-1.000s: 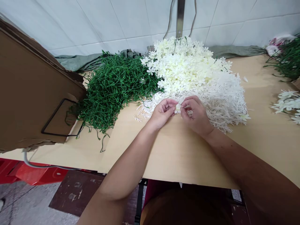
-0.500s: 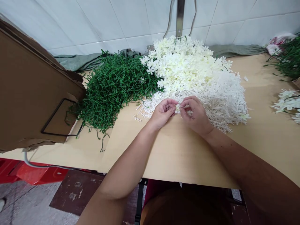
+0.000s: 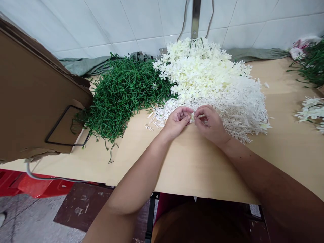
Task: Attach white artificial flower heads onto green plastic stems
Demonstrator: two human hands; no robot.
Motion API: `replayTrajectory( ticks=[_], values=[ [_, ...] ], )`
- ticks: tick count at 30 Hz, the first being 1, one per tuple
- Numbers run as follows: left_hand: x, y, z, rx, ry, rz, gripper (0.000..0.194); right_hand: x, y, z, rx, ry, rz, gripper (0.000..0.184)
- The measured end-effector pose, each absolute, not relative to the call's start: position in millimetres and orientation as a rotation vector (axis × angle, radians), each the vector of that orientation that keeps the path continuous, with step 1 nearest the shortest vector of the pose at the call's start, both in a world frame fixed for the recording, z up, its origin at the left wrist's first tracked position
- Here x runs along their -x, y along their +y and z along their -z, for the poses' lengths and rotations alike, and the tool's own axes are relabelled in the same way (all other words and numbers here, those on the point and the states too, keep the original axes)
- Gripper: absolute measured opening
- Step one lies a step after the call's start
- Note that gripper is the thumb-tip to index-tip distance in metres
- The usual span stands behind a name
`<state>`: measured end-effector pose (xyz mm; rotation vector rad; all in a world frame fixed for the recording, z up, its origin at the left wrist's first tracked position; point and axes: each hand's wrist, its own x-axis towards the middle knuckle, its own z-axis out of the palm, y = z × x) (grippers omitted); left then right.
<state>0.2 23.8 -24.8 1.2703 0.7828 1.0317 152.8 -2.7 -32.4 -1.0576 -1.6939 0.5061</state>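
One small white flower point(image 3: 192, 117), directly between my left hand point(image 3: 176, 123) and right hand point(image 3: 210, 124), pinched by both, neither nearer. Long axis: I cannot tell.

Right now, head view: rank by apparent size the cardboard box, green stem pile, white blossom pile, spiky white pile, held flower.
1. Cardboard box, cut off by the frame
2. Green stem pile
3. White blossom pile and spiky white pile: too alike to rank
4. Held flower
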Motion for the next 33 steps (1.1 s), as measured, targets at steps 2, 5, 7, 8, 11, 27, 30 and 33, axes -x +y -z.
replayTrajectory(
  ticks=[2, 5, 7, 8, 11, 27, 30, 33],
  values=[
    [0, 24, 25, -1.265, 0.775, -1.034, 0.035, -153, -2, 33, 1.07, -1.678, -0.539, 0.009],
    [0, 23, 25, -1.264, 0.77, -1.032, 0.036, -153, -1, 34, 1.076, -1.643, -0.593, 0.007],
    [0, 23, 24, -1.264, 0.773, -1.03, 0.034, -152, -1, 35, 1.079, -1.627, -0.626, 0.006],
    [0, 23, 24, -1.263, 0.776, -1.028, 0.034, -151, -1, 36, 1.083, -1.625, -0.635, 0.007],
    [0, 23, 23, -1.263, 0.794, -1.025, 0.033, -149, -2, 38, 1.113, -1.617, -0.665, 0.008],
    [2, 23, 18, -1.265, 0.893, -1.031, 0.028, -151, -1, 22, 1.114, -1.305, -1.092, 0.01],
    [1, 22, 18, -1.273, 0.887, -0.992, 0.028, -151, -1, 18, 1.061, -1.247, -1.169, 0.012],
    [-1, 22, 18, -1.274, 0.896, -0.985, 0.027, -151, -1, 17, 1.029, -1.222, -1.21, 0.014]
  ],
)
